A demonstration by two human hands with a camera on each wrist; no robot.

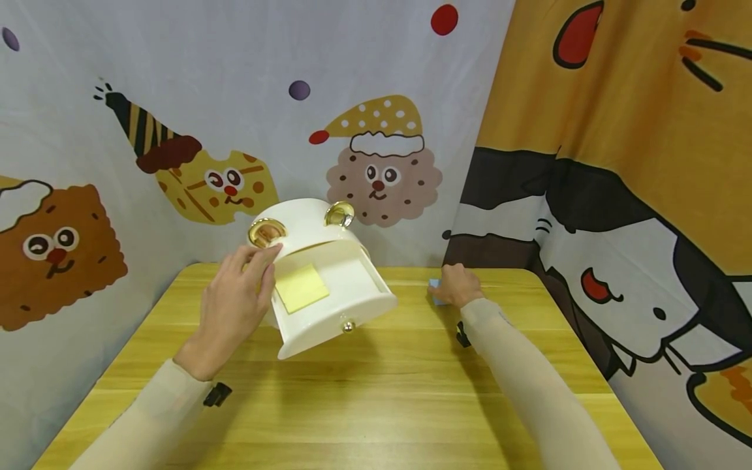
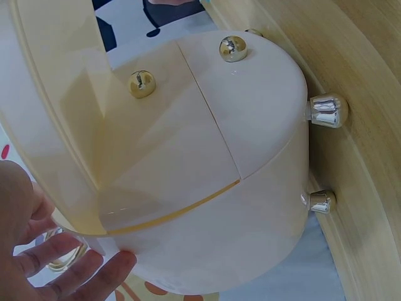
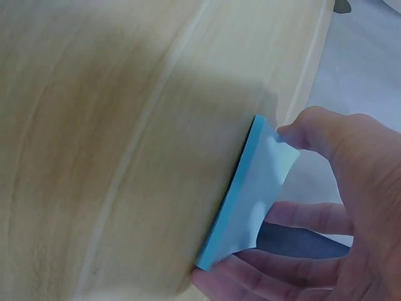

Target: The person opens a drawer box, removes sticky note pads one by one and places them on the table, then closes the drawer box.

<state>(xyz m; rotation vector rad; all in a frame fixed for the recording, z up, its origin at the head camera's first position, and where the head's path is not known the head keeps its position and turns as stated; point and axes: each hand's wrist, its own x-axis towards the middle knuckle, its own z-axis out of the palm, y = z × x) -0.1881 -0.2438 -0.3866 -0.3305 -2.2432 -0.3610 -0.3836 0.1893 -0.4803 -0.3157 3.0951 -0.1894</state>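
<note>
A white, rounded drawer box (image 1: 302,215) with gold ear-like pieces stands at the back of the table, its top drawer (image 1: 352,277) pulled out. Inside that drawer lies a yellow sticky note pad (image 1: 301,288). My left hand (image 1: 235,300) is at the box's left side beside a gold ear (image 1: 267,232); in the left wrist view its fingers (image 2: 113,269) touch the white wall, fairly straight. Farther right, my right hand (image 1: 460,284) holds a blue sticky note pad (image 3: 244,194) between thumb and fingers, close over the wood. The hand covers most of this pad in the head view.
The wooden table (image 1: 376,405) extends toward me. Behind it hangs a pale cartoon-print curtain (image 1: 223,72), with an orange printed one (image 1: 529,85) at right. Gold knobs (image 2: 141,84) and gold feet (image 2: 328,110) stick out from the box.
</note>
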